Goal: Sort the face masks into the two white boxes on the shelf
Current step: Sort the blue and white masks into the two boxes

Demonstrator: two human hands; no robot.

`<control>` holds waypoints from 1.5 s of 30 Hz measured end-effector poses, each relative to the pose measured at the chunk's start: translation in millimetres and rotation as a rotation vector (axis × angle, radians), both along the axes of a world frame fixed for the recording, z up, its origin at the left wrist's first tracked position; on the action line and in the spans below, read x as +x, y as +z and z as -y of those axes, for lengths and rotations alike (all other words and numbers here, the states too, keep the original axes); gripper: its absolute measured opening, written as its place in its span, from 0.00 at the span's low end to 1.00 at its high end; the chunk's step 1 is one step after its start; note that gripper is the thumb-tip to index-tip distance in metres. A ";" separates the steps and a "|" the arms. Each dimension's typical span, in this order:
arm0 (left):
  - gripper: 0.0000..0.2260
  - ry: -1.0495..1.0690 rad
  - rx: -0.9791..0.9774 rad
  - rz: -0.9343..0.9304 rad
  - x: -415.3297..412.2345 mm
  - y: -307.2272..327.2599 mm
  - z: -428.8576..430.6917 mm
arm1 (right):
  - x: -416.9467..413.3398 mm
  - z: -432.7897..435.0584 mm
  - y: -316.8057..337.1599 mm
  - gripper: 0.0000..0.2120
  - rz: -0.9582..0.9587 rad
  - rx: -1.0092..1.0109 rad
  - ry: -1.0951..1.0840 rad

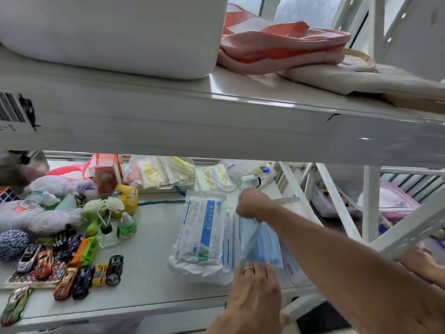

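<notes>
Two hands hold one clear-wrapped pack of blue face masks [257, 239] on the lower shelf [149, 280]. The right hand [252, 203] pinches the far end and the left hand [252, 278] grips the near end, probably to lift it level. A white surgical-mask packet [202, 232] lies just beside it.

White box [108, 32]: cut off by top and left edges.
Barcode label [13, 108]: cut by left edge, digits unreadable.
Right hand [255, 204]: fingers curled round top of blue mask pack [261, 239], tips hidden.
Left hand [252, 288]: fingertips meet pack's lower edge, grip cannot be told.
White mask packet [202, 227]: small print illegible.
Pink-lidded bin [395, 203]: blurred behind shelf braces [337, 201].
Puzzle cube [6, 194]: cut by left edge.
</notes>
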State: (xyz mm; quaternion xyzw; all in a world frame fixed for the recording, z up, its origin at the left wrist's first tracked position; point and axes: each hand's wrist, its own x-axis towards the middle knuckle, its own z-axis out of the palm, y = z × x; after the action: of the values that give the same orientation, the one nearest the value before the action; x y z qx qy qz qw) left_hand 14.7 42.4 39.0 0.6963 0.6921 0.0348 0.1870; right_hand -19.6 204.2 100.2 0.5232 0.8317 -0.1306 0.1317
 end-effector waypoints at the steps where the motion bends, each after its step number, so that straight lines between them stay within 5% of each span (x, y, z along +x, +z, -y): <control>1: 0.42 -0.013 -0.010 0.015 -1.5 -1.1 2.0 | 0.3 6.5 -13.0 0.18 -0.036 0.035 -0.030; 3: 0.42 -0.040 -0.049 0.027 -5.2 -2.7 4.6 | 2.7 19.3 -36.2 0.33 -0.092 0.076 -0.121; 5: 0.41 -0.074 -0.084 0.027 -7.3 -4.1 7.4 | 5.7 26.4 -48.2 0.37 -0.097 0.070 -0.151; 12: 0.39 -0.082 0.104 0.007 -14.3 -9.1 13.2 | 13.6 12.4 -15.3 0.24 -0.044 0.092 -0.047; 18: 0.29 -0.098 0.148 0.002 -16.4 -18.0 15.8 | 18.6 3.3 -13.3 0.23 0.018 0.136 -0.001; 21: 0.22 -0.103 0.237 -0.018 -14.5 -28.0 16.6 | 18.0 6.5 -26.6 0.26 -0.002 0.143 -0.074; 28: 0.25 -0.090 0.228 -0.004 -12.3 -35.7 13.8 | 7.2 30.0 -55.3 0.41 -0.127 0.168 -0.204; 33: 0.34 -0.160 0.102 -0.027 -7.1 -37.9 10.5 | 7.9 40.1 -68.9 0.38 -0.170 0.030 -0.264; 41: 0.27 -0.166 0.135 0.061 -18.6 -22.3 15.4 | 18.1 32.3 -52.0 0.26 -0.214 -0.106 -0.298; 45: 0.15 0.095 0.490 0.170 -38.9 -23.9 6.6 | 66.6 37.7 -40.3 0.19 -0.386 0.163 -0.224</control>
State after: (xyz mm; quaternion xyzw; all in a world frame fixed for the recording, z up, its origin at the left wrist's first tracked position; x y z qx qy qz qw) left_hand -24.1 35.8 15.1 0.6821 0.6767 0.2685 0.0686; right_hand 47.0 166.5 60.0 0.5866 0.7860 -0.1745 -0.0875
